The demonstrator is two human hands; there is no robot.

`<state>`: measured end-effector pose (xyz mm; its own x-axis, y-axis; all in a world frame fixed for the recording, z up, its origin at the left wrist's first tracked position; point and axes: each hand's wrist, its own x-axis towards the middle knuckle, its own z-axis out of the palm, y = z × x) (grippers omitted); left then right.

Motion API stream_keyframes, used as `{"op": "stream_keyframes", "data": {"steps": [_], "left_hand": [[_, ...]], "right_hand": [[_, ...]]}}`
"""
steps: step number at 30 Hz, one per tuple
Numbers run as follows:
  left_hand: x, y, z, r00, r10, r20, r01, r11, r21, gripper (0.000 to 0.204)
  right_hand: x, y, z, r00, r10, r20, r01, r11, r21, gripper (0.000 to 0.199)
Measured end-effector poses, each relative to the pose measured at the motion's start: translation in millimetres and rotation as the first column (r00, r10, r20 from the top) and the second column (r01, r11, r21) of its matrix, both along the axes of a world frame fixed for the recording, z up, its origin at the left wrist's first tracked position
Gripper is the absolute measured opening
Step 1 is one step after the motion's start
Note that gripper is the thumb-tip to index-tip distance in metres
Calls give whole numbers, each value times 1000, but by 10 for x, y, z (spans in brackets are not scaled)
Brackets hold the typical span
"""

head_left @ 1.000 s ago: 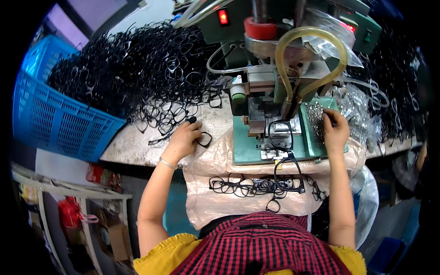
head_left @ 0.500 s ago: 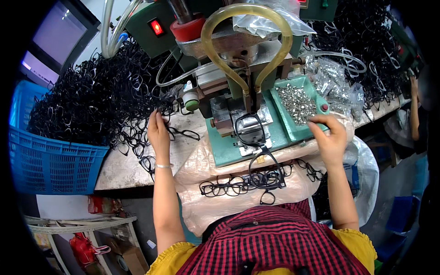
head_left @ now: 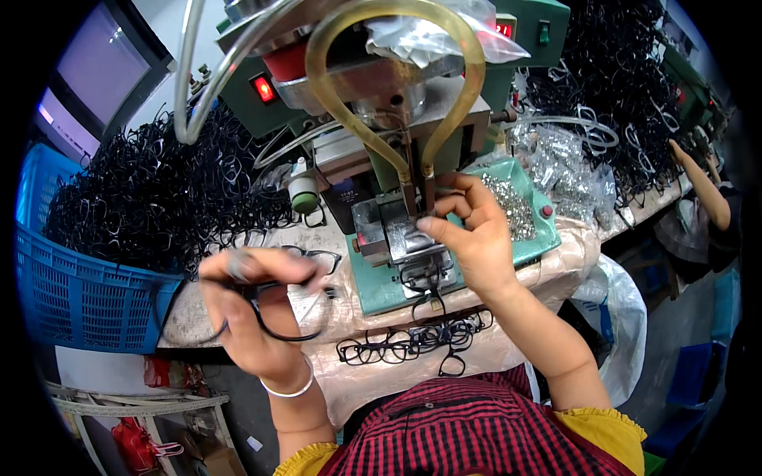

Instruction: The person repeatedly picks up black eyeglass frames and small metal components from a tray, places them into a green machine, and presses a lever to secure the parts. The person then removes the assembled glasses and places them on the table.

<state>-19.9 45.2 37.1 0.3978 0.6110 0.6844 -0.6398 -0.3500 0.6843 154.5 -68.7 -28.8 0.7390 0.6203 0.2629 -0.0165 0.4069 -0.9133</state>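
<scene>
Both hands lifted off bench since earlier frame.
Left hand [head_left: 252, 317] fingers closed on one black eyeglass frame [head_left: 279, 313]; right hand [head_left: 471, 234] pinches, probably one small metal part, at green press [head_left: 413, 238].

At upper left we see 1 dark, pale-glowing screen [head_left: 99, 67]. We see clear plastic bags of small silver parts [head_left: 567, 163] heaped on the bench at right, another crumpled clear bag [head_left: 440, 36] atop the green machine.

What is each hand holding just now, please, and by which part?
The left hand holds a black spectacle frame by its rim, fingers over the top edge. The right hand pinches something too small to make out at the machine.
</scene>
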Motion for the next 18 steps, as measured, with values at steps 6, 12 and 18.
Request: {"op": "stream_keyframes", "data": {"steps": [6, 12, 18], "left_hand": [[387, 22, 242, 981, 138, -137, -124, 987, 106, 30], [282, -509, -285, 432, -898, -87, 418, 285, -862, 19], [451, -528, -568, 467, -883, 37, 374, 160, -913, 22]], "right_hand": [[-148, -111, 146, 997, 15, -73, -18, 999, -37, 47], [534, -390, -247, 697, -62, 715, 481, 780, -401, 33], [898, -652, -835, 422, -108, 900, 801, 509, -315, 20]]}}
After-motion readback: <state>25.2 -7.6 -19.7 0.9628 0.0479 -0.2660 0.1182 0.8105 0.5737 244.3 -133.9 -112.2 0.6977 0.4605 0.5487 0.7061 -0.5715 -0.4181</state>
